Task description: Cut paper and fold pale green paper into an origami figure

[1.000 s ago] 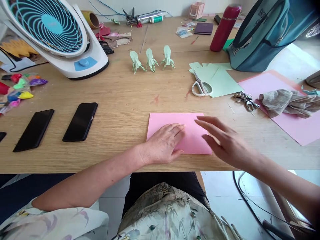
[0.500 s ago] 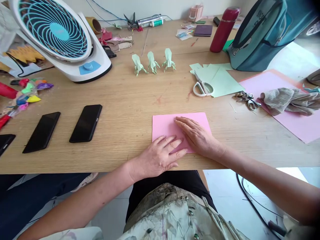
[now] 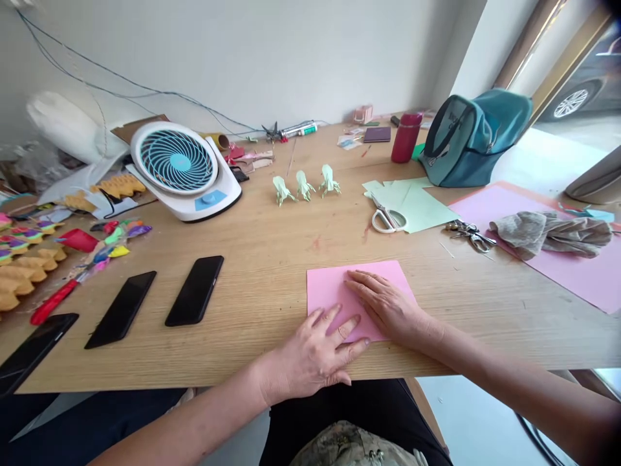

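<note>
A sheet of pink paper (image 3: 324, 285) lies flat near the table's front edge. My left hand (image 3: 315, 349) rests on its lower left part, fingers spread. Across the sheet's right half lies my right hand (image 3: 383, 301), flat with the fingers stretched out. Neither hand grips anything; the lower part of the sheet is partly hidden under them. Farther back stand three pale green folded-paper figures (image 3: 305, 186). White-handled scissors (image 3: 388, 219) lie on light green paper (image 3: 427, 210) to the right.
Three black phones (image 3: 195, 291) lie at left, with a white fan (image 3: 177, 158) behind them. Toward the back right stand a red bottle (image 3: 406, 137) and a teal bag (image 3: 475, 139). Keys (image 3: 470, 236) and a grey cloth (image 3: 548, 234) lie by larger pink sheets (image 3: 582, 278).
The camera view has tilted up, so everything sits lower in the picture and more wall shows. Both hands stay on the pink paper; the left fingers are slightly more spread.
</note>
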Demonstrator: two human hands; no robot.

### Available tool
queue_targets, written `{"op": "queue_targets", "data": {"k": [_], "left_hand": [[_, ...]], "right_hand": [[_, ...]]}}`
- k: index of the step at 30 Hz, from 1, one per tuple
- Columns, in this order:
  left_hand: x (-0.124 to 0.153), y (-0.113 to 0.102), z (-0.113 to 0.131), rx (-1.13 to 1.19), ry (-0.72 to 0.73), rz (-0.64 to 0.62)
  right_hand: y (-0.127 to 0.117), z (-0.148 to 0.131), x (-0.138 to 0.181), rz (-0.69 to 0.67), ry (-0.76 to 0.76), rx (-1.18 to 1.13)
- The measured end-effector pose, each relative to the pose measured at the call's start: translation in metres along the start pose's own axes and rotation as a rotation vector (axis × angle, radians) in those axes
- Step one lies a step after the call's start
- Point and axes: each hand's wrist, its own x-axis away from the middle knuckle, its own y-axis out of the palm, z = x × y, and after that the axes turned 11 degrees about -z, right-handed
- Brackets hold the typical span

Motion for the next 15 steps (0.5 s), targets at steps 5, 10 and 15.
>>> {"op": "queue_targets", "data": {"k": [5, 10, 15], "left_hand": [[0.012, 0.003, -0.005, -0.025, -0.013, 0.000], [0.024, 0.005, -0.008, -0.070, -0.034, 0.029], [0.036, 0.006, -0.011, -0.112, -0.037, 0.050]], "right_hand": [[0.002, 0.000, 0.000, 0.031, -0.005, 0.007], [0.003, 0.000, -0.001, 0.039, 0.003, 0.012], [0.004, 0.000, -0.002, 0.037, 0.007, 0.017]]}}
